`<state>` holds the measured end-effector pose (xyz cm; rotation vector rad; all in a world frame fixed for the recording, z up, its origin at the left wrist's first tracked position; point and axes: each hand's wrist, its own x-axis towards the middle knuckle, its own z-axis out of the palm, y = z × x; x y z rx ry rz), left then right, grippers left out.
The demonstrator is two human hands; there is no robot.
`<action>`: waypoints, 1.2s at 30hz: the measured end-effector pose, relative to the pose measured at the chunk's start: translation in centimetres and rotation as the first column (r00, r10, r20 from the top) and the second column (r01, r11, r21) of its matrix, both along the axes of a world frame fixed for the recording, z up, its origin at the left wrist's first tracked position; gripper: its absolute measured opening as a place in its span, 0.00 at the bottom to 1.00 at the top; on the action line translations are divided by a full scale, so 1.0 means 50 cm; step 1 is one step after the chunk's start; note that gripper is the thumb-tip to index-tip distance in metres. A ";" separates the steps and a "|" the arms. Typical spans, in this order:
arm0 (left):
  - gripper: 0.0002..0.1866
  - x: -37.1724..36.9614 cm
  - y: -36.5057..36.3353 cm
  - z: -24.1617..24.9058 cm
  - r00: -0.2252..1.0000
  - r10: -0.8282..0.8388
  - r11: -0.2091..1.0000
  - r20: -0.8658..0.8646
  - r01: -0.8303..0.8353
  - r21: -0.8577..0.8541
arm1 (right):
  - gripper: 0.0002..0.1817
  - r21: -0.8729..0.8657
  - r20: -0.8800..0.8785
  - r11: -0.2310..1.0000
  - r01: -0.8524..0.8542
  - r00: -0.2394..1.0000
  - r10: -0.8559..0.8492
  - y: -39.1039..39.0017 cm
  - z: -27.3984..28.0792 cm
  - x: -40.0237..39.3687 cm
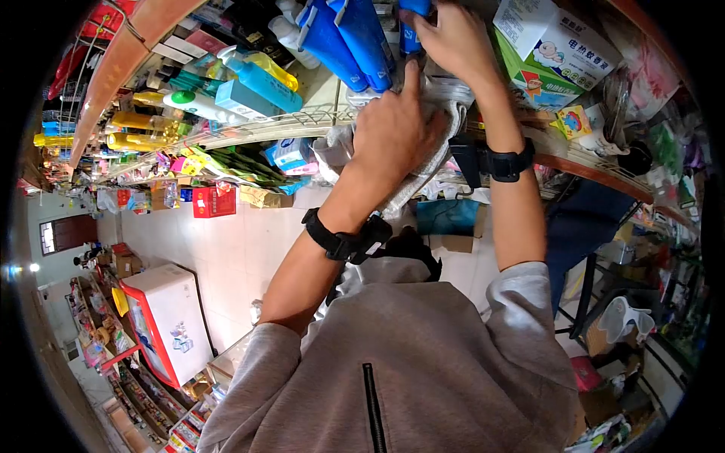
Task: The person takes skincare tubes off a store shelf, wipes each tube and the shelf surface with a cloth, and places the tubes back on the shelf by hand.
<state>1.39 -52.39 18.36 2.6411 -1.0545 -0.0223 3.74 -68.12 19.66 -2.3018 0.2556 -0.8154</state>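
At the top of the head view, my right hand point(457, 45) is closed around a blue tube point(410, 34) standing at the shelf. My left hand point(393, 124) is just below it, index finger stretched up toward the tube and the other fingers curled on a pale grey cloth point(408, 192). The cloth hangs over the shelf's front edge, and part of it is hidden by my left hand. More blue tubes point(343, 45) stand close together to the left of my hands. Both wrists wear black straps.
Bottles point(264, 83) crowd the shelf on the left. Green and white boxes point(555, 57) with Chinese print are to the right. A low wire rail point(226, 136) runs along the shelf edge. Behind are a red-and-white chest freezer point(170, 321) and a dark blue chair point(585, 226).
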 end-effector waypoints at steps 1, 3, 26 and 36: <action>0.42 0.001 -0.002 0.000 1.000 0.002 1.000 -0.002 -0.002 -0.003 | 0.14 0.010 0.007 1.000 0.023 1.000 -0.023 -0.003 -0.007 0.006; 0.44 0.004 -0.005 0.001 1.000 0.007 0.999 -0.002 -0.007 0.031 | 0.13 0.019 0.017 0.999 0.044 0.999 -0.045 -0.007 -0.019 0.017; 0.45 -0.002 -0.020 -0.014 1.000 0.025 0.997 -0.006 -0.025 -0.070 | 0.31 0.216 -0.304 0.974 0.063 0.952 0.006 -0.031 -0.019 0.070; 0.45 -0.002 -0.022 -0.024 0.999 0.025 0.995 0.027 -0.022 -0.102 | 0.37 -0.050 -0.172 0.991 0.122 0.977 -0.129 -0.085 -0.135 0.163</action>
